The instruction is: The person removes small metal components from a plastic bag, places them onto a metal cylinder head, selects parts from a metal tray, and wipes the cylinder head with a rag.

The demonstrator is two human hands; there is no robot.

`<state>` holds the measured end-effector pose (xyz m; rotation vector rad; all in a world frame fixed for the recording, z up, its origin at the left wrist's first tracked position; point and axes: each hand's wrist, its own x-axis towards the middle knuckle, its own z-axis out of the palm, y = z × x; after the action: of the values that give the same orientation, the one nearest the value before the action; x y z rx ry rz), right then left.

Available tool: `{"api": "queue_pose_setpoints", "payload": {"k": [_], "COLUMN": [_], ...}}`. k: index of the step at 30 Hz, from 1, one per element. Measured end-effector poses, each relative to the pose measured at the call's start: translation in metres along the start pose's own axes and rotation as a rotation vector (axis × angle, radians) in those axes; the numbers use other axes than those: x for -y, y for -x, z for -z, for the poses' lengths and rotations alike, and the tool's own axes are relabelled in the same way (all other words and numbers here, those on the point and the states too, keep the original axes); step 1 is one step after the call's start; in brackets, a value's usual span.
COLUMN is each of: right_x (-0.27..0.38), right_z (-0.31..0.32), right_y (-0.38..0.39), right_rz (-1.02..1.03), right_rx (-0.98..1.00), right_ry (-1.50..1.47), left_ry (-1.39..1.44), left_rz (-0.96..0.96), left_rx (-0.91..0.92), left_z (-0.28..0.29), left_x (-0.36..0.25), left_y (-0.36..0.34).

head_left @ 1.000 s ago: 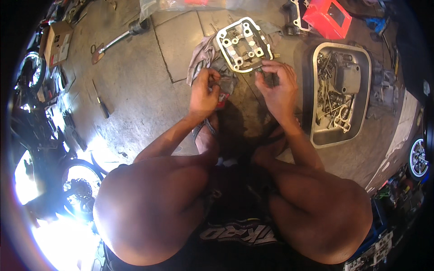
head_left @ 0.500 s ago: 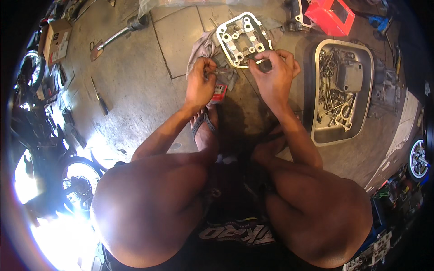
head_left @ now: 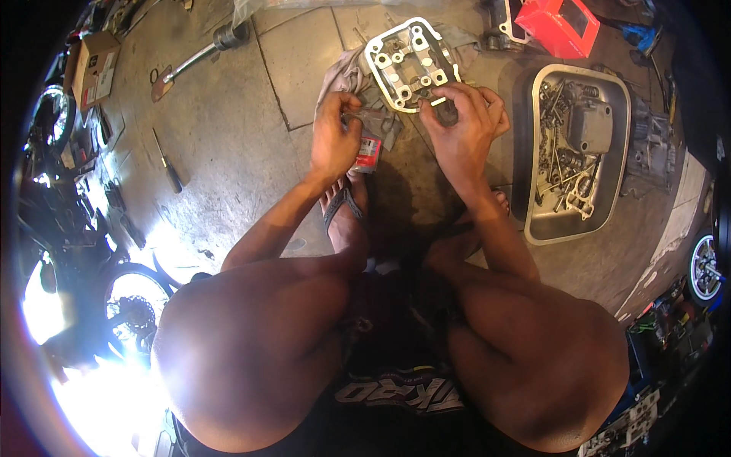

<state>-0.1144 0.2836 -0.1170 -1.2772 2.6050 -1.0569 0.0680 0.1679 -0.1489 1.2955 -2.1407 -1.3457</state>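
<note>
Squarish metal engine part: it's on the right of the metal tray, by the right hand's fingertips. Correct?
Wrong side: in the head view the squarish metal engine part is on the left of the metal tray. It is by the fingertips of the right hand.

A workshop, apparently for motorcycle repair, laid out at floor level. Principal indications: a cast-metal engine part (head_left: pixel 411 67) with machined bosses, lying on a crumpled rag (head_left: pixel 344 78); a deep metal tray (head_left: pixel 560 230) containing springs, rods, bolts and a grey casting; and a larger dark-grey casting (head_left: pixel 646 145) just beyond it. Tools are represented by a screwdriver (head_left: pixel 173 178) and a long steel shaft (head_left: pixel 196 60) with a dark head. Wheels stand at both margins, one at left (head_left: pixel 131 314), one at right (head_left: pixel 707 268). The grey floor (head_left: pixel 244 141) is jointed and stained; cartons, one brown (head_left: pixel 96 70), one red (head_left: pixel 560 29), lie upon it.
</note>
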Motion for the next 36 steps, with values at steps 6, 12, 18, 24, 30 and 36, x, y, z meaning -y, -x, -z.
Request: {"api": "queue_pose_setpoints", "payload": {"k": [6,12,18,24,30,36], "right_x": [-0.003,-0.001,0.003,0.006,0.008,0.009], "right_z": [-0.007,-0.010,-0.009,-0.010,-0.007,-0.007], "right_y": [0.003,0.000,-0.003,-0.005,-0.002,0.001], "right_rz": [0.027,0.075,0.075,0.045,0.058,0.072], "right_rx": [-0.052,-0.098,-0.077,-0.056,-0.079,-0.063], "right_ry": [0.014,0.057,0.080,0.085,0.117,0.136], "left_ry": [-0.048,-0.149,-0.226,-0.150,-0.008,-0.010], "left_rz": [-0.101,-0.290,-0.390,-0.484,-0.475,-0.593], "left_rx": [-0.051,-0.135,-0.162,-0.181,-0.064,0.070], "left_z": [0.004,0.008,0.011,0.014,0.008,0.002], "left_x": [-0.005,-0.008,-0.019,-0.026,-0.050,-0.039], "left_y": [-0.009,-0.026,-0.047,-0.067,-0.091,-0.108]}}
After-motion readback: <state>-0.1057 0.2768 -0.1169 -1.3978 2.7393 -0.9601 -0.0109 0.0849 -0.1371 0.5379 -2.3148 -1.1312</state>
